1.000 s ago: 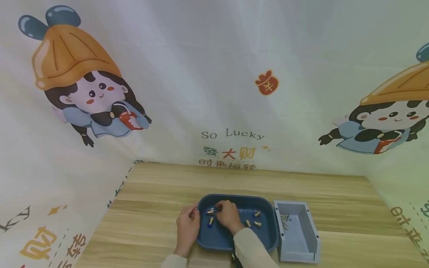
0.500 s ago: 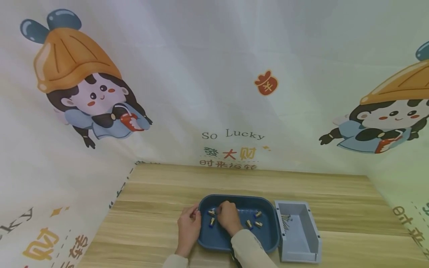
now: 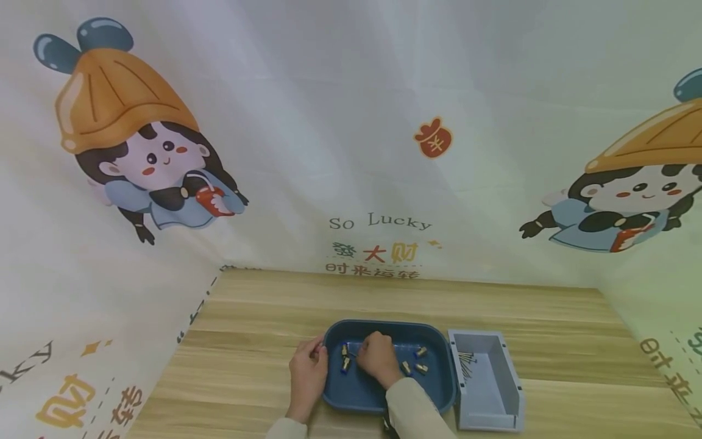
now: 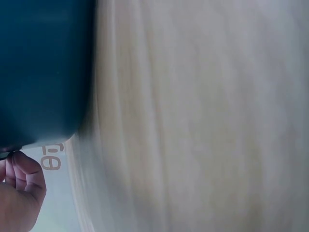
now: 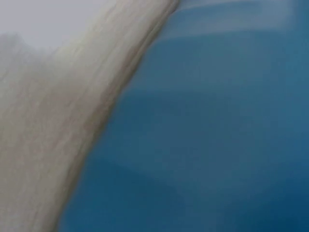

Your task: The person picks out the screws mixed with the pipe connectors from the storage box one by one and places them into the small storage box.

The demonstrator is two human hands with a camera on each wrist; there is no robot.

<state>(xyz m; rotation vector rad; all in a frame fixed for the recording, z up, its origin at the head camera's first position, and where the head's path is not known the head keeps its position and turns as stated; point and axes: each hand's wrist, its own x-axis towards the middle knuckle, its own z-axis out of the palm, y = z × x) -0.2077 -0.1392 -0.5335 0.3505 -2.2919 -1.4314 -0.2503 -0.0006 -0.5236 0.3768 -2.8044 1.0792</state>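
My left hand (image 3: 308, 373) grips the left rim of a dark blue plastic tray (image 3: 351, 401). In the left wrist view its curled fingers (image 4: 30, 176) are at the tray's edge. Inside the tray, my right hand (image 3: 378, 360) is curled, with a thin dark piece showing at its fingertips, too small to identify. Just left of it lie two brass fittings with blue ends, an upper fitting (image 3: 344, 349) and a lower fitting (image 3: 345, 364). Three similar fittings (image 3: 420, 352) lie right of the hand. The right wrist view shows only the sleeve (image 5: 63, 121) and blurred blue tray.
A grey open bin (image 3: 488, 396) stands against the tray's right side, with several screws (image 3: 466, 364) at its left inner side. Both rest on a wood-grain table (image 3: 263, 311). A printed cloth (image 3: 296, 152) surrounds the table at the back and sides.
The upper left fitting has turned from lying crosswise to pointing away, near the lower one. My right hand has shifted slightly right. The left hand stays at the rim.
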